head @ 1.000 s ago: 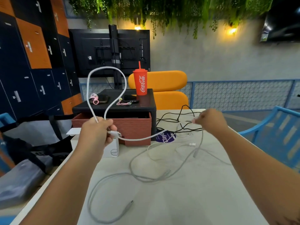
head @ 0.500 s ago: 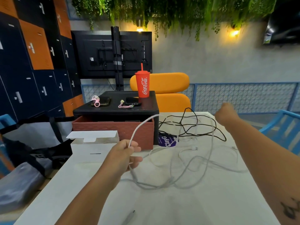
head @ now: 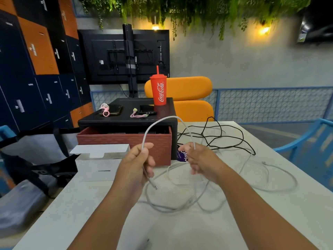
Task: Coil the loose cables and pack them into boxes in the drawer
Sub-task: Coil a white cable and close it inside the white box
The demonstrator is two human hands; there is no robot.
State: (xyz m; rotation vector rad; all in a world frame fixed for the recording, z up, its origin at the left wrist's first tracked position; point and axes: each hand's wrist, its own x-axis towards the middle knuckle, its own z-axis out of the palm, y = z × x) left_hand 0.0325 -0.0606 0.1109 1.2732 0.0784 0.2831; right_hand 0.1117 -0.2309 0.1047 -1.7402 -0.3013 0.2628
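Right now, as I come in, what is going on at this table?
A person is coiling a white cable. The left hand holds it just above the plug end, and the right hand pinches the other leg of a raised loop; both grips are closed on it. The rest of it lies loose on the table, near a tangled black cable. The brick-patterned drawer stands open, with an open white box beside it.
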